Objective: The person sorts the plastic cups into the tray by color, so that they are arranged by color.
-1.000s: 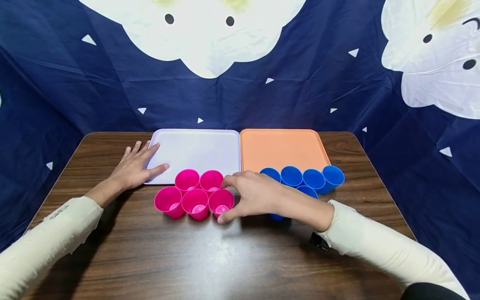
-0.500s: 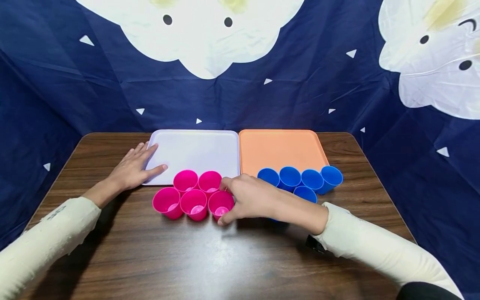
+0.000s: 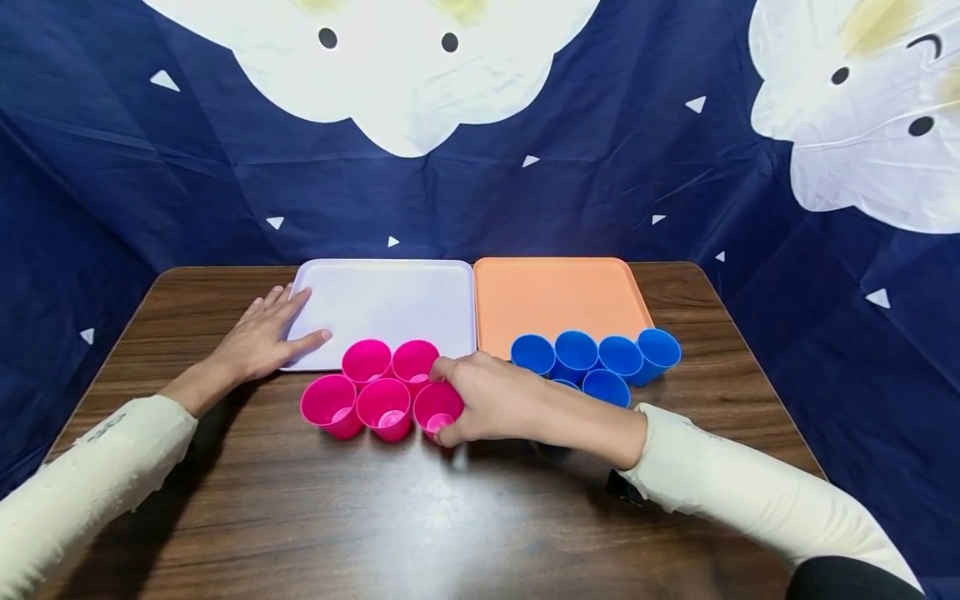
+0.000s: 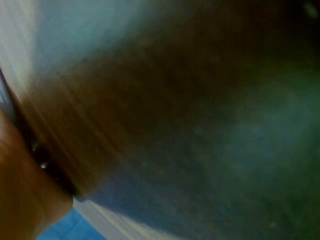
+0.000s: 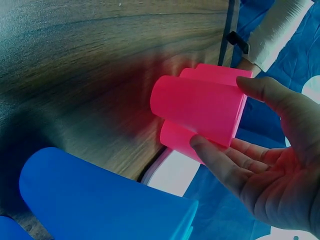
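Observation:
My right hand (image 3: 502, 398) is at the nearest, rightmost pink cup (image 3: 435, 400), thumb on the near side and fingers on the far side. In the right wrist view, the thumb and index finger pinch this upright cup (image 5: 195, 107) near its rim. Several other pink cups stand close against it, such as the front middle cup (image 3: 385, 404). My left hand (image 3: 258, 337) lies with fingers spread over the left edge of the pale lilac tray (image 3: 390, 304). The left wrist view is dark and blurred.
An orange tray (image 3: 558, 300) adjoins the lilac one at the table's back. Several blue cups, including one (image 3: 576, 352) by the orange tray's front edge, stand right of my right hand, partly hidden by its forearm. A dark blue curtain (image 3: 442, 200) hangs behind the wooden table (image 3: 337, 517).
My right thumb and fingers have drawn in around the front right pink cup. My left hand keeps its place on the tray edge. The head view has shifted slightly.

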`<state>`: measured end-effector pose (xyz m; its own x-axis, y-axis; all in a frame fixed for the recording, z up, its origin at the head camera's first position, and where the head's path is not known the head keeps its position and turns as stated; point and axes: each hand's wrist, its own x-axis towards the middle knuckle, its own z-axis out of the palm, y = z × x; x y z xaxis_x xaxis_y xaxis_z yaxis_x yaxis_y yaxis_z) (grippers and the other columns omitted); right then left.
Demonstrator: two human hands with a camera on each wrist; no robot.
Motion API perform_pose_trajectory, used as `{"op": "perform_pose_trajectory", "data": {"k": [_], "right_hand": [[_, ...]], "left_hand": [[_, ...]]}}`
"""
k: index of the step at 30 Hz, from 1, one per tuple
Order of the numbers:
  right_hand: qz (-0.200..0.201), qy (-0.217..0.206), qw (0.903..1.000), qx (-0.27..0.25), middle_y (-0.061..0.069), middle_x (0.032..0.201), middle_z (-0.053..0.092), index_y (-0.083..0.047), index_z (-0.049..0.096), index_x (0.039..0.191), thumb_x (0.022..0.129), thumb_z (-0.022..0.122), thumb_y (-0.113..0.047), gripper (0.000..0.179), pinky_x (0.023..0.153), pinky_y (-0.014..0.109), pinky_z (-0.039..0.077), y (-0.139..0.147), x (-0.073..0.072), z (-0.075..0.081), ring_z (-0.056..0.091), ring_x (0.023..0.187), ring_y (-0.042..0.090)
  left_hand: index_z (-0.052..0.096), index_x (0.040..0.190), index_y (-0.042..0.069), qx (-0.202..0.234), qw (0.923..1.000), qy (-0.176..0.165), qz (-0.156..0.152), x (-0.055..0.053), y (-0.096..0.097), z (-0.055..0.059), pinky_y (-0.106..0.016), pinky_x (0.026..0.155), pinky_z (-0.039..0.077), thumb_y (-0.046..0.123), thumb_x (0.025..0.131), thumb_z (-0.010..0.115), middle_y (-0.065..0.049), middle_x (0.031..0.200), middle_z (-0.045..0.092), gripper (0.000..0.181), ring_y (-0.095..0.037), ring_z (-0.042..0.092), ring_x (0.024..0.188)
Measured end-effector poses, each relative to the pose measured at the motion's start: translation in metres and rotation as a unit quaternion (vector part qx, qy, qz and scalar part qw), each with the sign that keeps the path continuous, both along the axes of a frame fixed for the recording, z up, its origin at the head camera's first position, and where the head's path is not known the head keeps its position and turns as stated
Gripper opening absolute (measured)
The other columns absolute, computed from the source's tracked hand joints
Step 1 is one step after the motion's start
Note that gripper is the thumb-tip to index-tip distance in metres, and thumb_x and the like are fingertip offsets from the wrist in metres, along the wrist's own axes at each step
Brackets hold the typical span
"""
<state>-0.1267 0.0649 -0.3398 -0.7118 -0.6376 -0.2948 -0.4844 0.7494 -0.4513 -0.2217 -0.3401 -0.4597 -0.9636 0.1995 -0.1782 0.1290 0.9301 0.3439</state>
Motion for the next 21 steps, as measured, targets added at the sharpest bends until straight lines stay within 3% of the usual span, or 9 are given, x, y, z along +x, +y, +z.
{"op": "perform_pose_trajectory", "data": {"k": [10,17,21], "right_hand": [[0.009,-0.030,0.9993,-0.021,0.004,0.124,0.080,-0.015,0.069,0.148,0.084,0.099,-0.031,0.072,0.078,0.023,0.065,0.010,-0.005,0.014,0.075,0.112,0.021],[0.008,-0.039,0.9991,-0.015,0.000,0.114,0.080,-0.019,0.069,0.147,0.083,0.099,-0.033,0.072,0.077,0.026,0.065,0.019,-0.012,0.030,0.072,0.101,0.015],[0.005,-0.035,0.9993,-0.015,-0.002,0.112,0.080,-0.018,0.069,0.147,0.083,0.099,-0.034,0.073,0.077,0.027,0.065,0.025,-0.016,0.037,0.072,0.098,0.013]], "left_hand": [[0.011,0.182,0.009,-0.001,1.0000,-0.004,0.001,-0.002,-0.002,0.001,-0.069,0.142,-0.006,0.079,0.104,0.053,-0.031,0.186,-0.001,0.113,-0.053,-0.006,0.175],[0.017,0.181,0.009,0.004,1.0000,0.008,0.002,-0.002,-0.003,-0.001,-0.071,0.141,-0.003,0.078,0.103,0.058,-0.034,0.186,0.005,0.112,-0.055,0.000,0.174],[0.023,0.180,0.008,0.030,0.9994,0.019,0.005,-0.002,-0.005,-0.002,-0.076,0.139,0.002,0.073,0.101,0.066,-0.035,0.185,0.013,0.111,-0.058,0.006,0.173]]}}
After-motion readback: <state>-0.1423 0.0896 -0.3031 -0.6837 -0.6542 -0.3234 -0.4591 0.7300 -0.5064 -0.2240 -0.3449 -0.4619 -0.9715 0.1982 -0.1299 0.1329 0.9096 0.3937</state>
